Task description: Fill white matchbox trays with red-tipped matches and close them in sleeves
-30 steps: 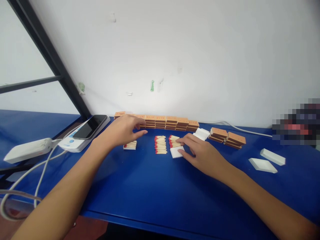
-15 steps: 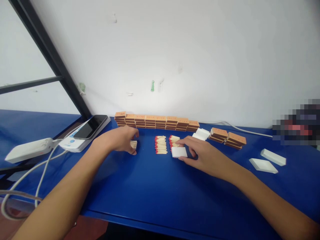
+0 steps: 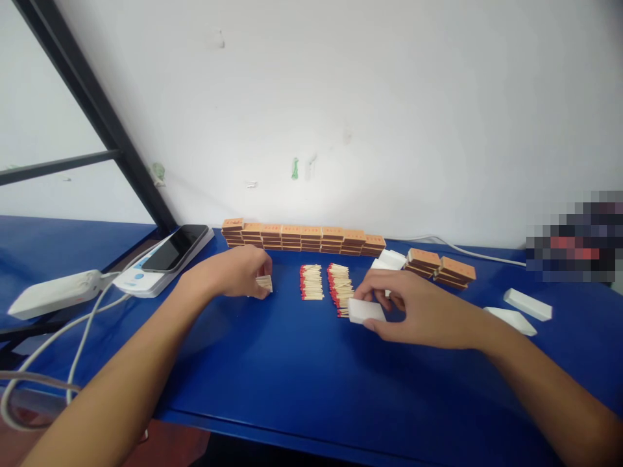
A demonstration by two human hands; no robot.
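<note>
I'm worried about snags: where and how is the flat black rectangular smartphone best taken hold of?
Probably by both long edges, mid-length, from above and the right. The smartphone lies glossy side up on a flat white plastic device, its slim edges raised, so pinchable; a thin white cable runs along its left.

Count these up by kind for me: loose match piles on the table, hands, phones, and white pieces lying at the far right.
Loose match piles: 2
Hands: 2
Phone: 1
White pieces at far right: 2
Total: 7
</note>
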